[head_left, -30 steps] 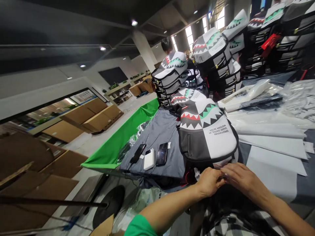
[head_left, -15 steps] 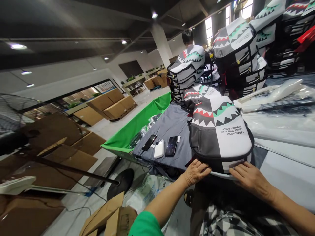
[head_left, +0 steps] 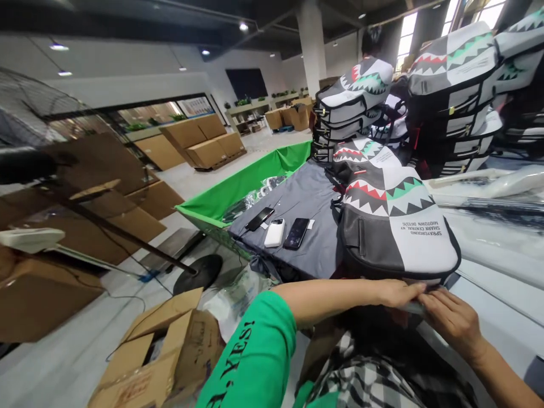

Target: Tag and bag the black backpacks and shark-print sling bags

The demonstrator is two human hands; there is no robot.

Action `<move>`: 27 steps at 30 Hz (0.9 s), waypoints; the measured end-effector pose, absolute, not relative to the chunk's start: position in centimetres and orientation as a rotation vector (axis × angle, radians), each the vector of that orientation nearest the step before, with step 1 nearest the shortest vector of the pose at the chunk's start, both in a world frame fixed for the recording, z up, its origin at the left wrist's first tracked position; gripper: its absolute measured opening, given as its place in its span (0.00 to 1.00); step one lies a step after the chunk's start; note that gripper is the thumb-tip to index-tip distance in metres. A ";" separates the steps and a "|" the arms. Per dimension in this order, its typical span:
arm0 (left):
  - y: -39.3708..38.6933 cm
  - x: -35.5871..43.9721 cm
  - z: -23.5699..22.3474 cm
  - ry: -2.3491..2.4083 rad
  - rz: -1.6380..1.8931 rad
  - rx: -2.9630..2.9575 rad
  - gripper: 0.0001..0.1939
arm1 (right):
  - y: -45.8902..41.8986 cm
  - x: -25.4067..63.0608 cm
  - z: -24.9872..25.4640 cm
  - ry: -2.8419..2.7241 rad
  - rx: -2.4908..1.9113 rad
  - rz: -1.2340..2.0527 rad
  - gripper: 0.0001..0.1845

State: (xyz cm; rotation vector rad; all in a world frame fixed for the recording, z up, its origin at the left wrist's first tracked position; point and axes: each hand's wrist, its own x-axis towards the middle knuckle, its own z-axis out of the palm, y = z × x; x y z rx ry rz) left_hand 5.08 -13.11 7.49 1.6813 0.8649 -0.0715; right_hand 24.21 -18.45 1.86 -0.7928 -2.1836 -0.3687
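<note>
A grey and white backpack with a shark-teeth print (head_left: 395, 226) lies on the table, its lower edge toward me. My left hand (head_left: 397, 293) and my right hand (head_left: 453, 320) meet at that edge. Between them they pinch a thin, pale translucent plastic edge (head_left: 414, 307), probably a bag's rim. A second shark-print backpack (head_left: 365, 158) lies just behind the first. Neither hand touches it. A grey cloth (head_left: 293, 215) spreads to the left, bearing several phones and a white power bank (head_left: 274, 233), all well away from my hands.
Stacks of shark-print backpacks (head_left: 450, 96) rise behind, and white sheets and plastic (head_left: 488, 226) cover the table's right side. A green-lined bin (head_left: 242, 190) adjoins the table. An open cardboard carton (head_left: 161, 351) stands on the floor at lower left. A person stands beyond the stacks.
My hands, apart at the backpack's lower edge half a second ago, have come together on the plastic edge. The view has turned and levelled, showing more floor and the carton.
</note>
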 end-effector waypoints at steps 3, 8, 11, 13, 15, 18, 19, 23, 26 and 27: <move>-13.8 3.9 7.6 0.796 -0.072 1.547 0.37 | -20.7 23.3 2.8 -2.082 -0.933 -0.399 0.12; -15.3 1.1 7.6 0.734 0.121 1.689 0.16 | -26.1 23.2 2.9 -1.614 -1.426 0.212 0.21; -16.3 0.9 7.5 0.760 0.176 1.935 0.12 | -26.7 22.8 2.9 -1.251 -1.548 0.764 0.28; -16.9 1.0 7.5 0.764 0.205 2.077 0.13 | -25.7 22.4 3.2 -1.010 -1.533 1.024 0.31; -17.3 1.2 7.5 0.745 0.201 2.216 0.13 | -24.1 22.2 4.0 -0.835 -1.487 1.224 0.27; -17.5 1.2 7.2 0.700 0.207 2.419 0.14 | -22.2 22.5 5.5 -0.716 -1.460 1.503 0.19; -17.5 1.2 7.1 0.686 0.213 2.473 0.15 | -21.8 22.8 5.9 -0.672 -1.488 1.577 0.18; -18.1 0.8 6.8 0.653 0.212 2.596 0.16 | -21.0 23.4 5.7 -0.489 -1.621 1.680 0.19; -18.6 0.3 6.6 0.644 0.250 2.602 0.15 | -21.3 23.5 4.5 -0.608 -1.554 1.610 0.15; -18.8 0.1 6.6 0.645 0.271 2.592 0.14 | -21.4 23.4 4.2 -0.669 -1.518 1.542 0.14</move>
